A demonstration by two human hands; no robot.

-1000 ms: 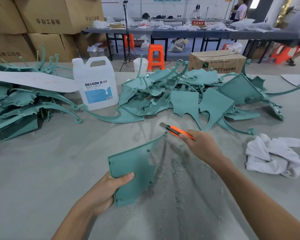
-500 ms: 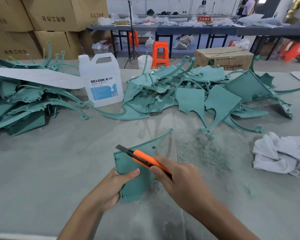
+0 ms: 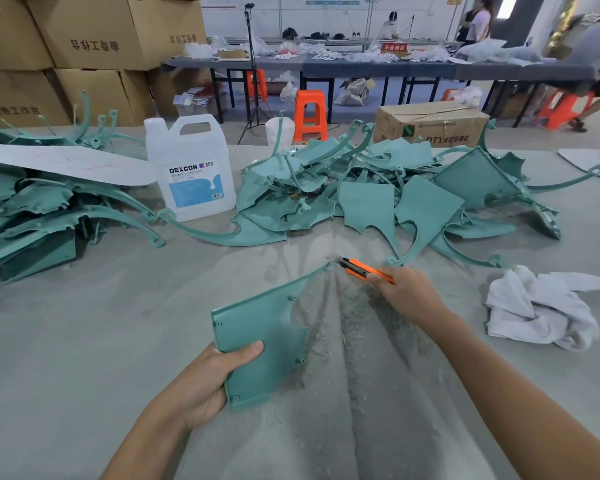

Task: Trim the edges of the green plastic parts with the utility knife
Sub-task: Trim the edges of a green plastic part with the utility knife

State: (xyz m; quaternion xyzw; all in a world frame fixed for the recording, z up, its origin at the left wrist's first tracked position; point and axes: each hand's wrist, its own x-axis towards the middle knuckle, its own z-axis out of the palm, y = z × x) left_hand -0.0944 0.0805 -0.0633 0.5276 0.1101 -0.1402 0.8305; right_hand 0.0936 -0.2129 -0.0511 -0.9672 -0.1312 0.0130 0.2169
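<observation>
My left hand (image 3: 205,386) grips the lower left corner of a green plastic part (image 3: 260,327), thumb on its face, and holds it tilted over the table. The part narrows to a thin pointed tip at the upper right. My right hand (image 3: 406,292) grips an orange utility knife (image 3: 361,266), whose blade meets that tip. Green shavings (image 3: 354,317) lie on the table under the part. A large pile of green parts (image 3: 378,192) lies beyond, and another pile (image 3: 32,209) at the left.
A white DEXCON jug (image 3: 191,171) stands between the two piles. A crumpled white cloth (image 3: 541,306) lies at the right. A white sheet (image 3: 63,164) rests on the left pile. Cardboard boxes (image 3: 84,46) stand behind, with tables and orange stools farther back.
My right hand has carried the knife from the part's near left edge up and right to its pointed tip. The left hand keeps its grip on the part.
</observation>
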